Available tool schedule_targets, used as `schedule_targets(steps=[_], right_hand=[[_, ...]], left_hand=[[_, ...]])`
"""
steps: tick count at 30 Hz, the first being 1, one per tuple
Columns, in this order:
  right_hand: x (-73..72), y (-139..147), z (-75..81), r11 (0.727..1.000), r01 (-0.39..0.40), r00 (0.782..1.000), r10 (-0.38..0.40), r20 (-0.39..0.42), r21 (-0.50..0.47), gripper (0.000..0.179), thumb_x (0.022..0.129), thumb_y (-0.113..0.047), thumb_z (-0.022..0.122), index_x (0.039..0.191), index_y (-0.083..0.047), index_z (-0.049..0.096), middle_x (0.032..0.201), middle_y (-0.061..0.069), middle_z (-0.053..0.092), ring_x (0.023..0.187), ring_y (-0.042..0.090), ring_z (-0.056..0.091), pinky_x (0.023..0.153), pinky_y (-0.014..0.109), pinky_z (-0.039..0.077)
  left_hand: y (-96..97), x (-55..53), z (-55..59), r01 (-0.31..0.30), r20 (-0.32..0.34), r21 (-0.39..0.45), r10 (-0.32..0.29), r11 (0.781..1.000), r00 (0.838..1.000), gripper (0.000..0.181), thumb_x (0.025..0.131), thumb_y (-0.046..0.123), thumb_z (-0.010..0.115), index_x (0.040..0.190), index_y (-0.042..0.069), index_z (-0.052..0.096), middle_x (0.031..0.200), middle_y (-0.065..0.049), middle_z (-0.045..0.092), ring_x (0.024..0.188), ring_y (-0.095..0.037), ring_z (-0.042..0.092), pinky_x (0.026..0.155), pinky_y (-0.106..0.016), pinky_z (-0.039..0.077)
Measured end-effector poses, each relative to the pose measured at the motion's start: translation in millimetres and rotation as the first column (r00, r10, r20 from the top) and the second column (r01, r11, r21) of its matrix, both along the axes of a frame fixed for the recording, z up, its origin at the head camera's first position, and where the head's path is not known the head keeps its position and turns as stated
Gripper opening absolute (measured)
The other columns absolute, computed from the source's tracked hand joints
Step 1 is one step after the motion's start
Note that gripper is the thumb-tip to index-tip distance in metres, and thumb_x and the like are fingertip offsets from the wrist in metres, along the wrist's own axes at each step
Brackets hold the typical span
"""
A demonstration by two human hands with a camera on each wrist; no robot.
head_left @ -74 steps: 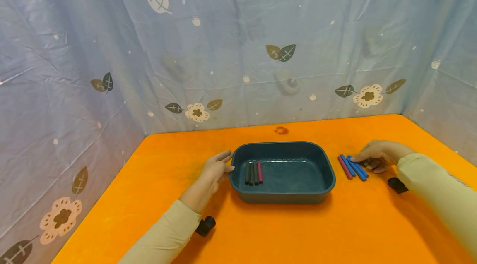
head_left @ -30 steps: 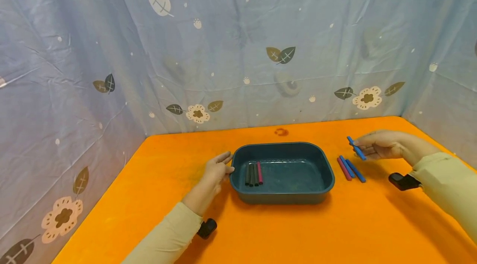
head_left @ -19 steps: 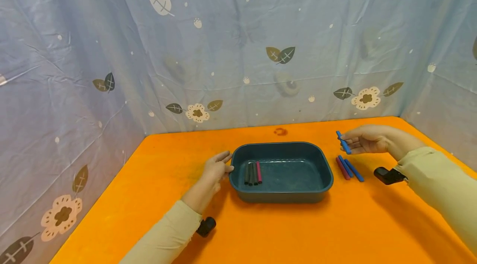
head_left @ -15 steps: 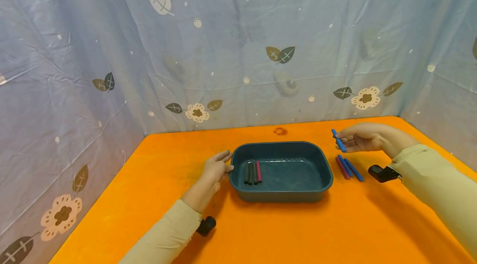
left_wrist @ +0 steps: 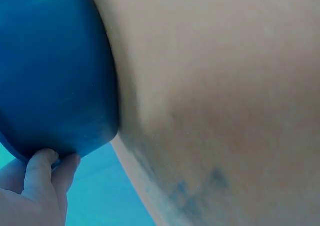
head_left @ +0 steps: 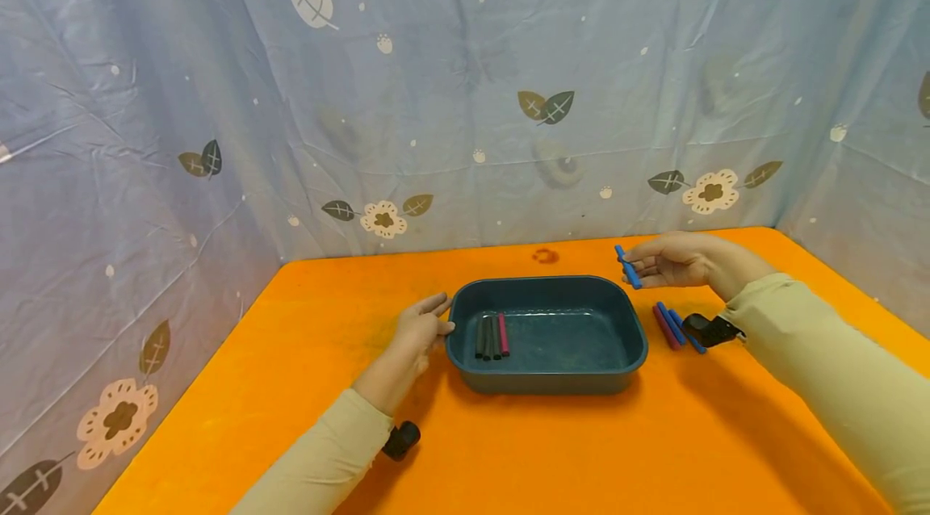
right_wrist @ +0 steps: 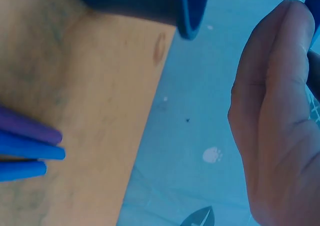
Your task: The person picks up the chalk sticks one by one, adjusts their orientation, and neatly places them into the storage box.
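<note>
A dark blue-green tray [head_left: 545, 383] stands on the orange table, with several dark markers [head_left: 488, 337] and one pink marker [head_left: 504, 335] lying side by side inside it. My left hand [head_left: 416, 337] holds the tray's left end, thumb at the rim and fingers along the outer wall; the left wrist view shows fingertips [left_wrist: 46, 158] against that wall. Raised past the tray's far right corner, my right hand [head_left: 679, 259] pinches a blue marker [head_left: 629, 267] between thumb and fingers. In the right wrist view only a sliver of that marker [right_wrist: 314, 8] shows.
Right of the tray lie a red-purple marker [head_left: 666, 327] and two blue markers [head_left: 669, 321], partly covered by the black wrist camera [head_left: 708, 330]. A patterned curtain [head_left: 465, 136] hangs behind the orange table [head_left: 523, 450]. Another black wrist camera [head_left: 401, 441] sits under the left sleeve.
My right hand has picked a blue marker up from the group on the table, lifted it and carried it left towards the tray. The left hand has stayed at the tray's left end.
</note>
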State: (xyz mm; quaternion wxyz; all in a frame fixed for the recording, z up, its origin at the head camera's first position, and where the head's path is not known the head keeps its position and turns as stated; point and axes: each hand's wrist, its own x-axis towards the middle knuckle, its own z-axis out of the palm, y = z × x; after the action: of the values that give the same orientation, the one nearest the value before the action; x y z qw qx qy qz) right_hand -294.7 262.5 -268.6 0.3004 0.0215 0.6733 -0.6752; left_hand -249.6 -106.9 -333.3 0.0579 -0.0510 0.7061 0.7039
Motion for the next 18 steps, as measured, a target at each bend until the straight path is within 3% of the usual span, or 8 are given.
schedule_targets(steps=[12, 18], right_hand=[[-6.1, -30, 4.3, 0.999, -0.048, 0.998, 0.049, -0.047, 0.019, 0.019, 0.101, -0.006, 0.043, 0.090, -0.005, 0.059, 0.086, 0.005, 0.062, 0.079, 0.014, 0.063, 0.082, 0.027, 0.054], [-9.1, -40, 6.3, 0.996, -0.082, 0.995, 0.084, -0.061, 0.028, 0.011, 0.101, -0.006, 0.044, 0.097, -0.003, 0.054, 0.087, 0.005, 0.064, 0.080, 0.015, 0.064, 0.081, 0.027, 0.054]], left_hand=[[-2.0, 0.7, 0.3, -0.003, -0.004, 0.008, 0.003, 1.000, 1.000, 0.056, 0.093, -0.013, 0.050, 0.147, -0.003, 0.039, 0.148, -0.019, 0.042, 0.046, -0.007, 0.033, 0.054, -0.019, 0.035], [-1.9, 0.0, 0.2, -0.007, 0.003, 0.013, 0.007, 1.000, 1.000, 0.056, 0.093, -0.013, 0.050, 0.147, -0.002, 0.039, 0.147, -0.018, 0.043, 0.045, -0.007, 0.030, 0.054, -0.020, 0.032]])
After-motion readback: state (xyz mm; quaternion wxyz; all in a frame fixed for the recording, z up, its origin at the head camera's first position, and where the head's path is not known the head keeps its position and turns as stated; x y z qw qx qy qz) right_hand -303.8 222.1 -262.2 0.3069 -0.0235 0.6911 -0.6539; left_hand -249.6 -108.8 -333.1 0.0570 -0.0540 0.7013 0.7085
